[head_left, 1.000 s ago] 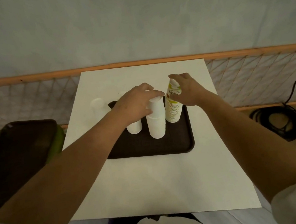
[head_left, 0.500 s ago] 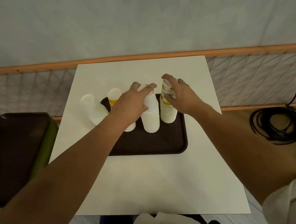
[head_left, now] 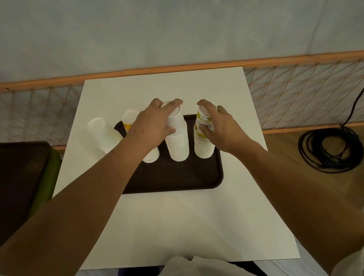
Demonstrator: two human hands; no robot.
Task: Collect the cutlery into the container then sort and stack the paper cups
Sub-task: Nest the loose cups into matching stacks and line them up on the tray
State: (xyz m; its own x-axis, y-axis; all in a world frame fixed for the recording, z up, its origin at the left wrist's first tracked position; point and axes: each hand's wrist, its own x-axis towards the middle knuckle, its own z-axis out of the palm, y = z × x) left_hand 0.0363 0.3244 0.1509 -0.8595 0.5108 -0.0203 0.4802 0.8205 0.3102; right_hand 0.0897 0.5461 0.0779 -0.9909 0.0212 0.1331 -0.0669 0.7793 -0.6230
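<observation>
Upside-down stacks of paper cups stand on a dark brown tray on the white table. My left hand grips the top of a tall plain white stack. My right hand holds a printed green-and-white stack, fingers curled over its top. A shorter white stack sits partly hidden under my left wrist. A yellow-printed stack stands at the tray's back left. A white stack stands on the table left of the tray. No cutlery shows.
A second dark tray lies on a green surface at the left. A wooden rail with mesh runs behind the table. A coiled black cable lies on the floor at the right.
The view has shifted, bringing the left-hand stacks into sight. Both hands stay on the tops of the same two stacks on the tray.
</observation>
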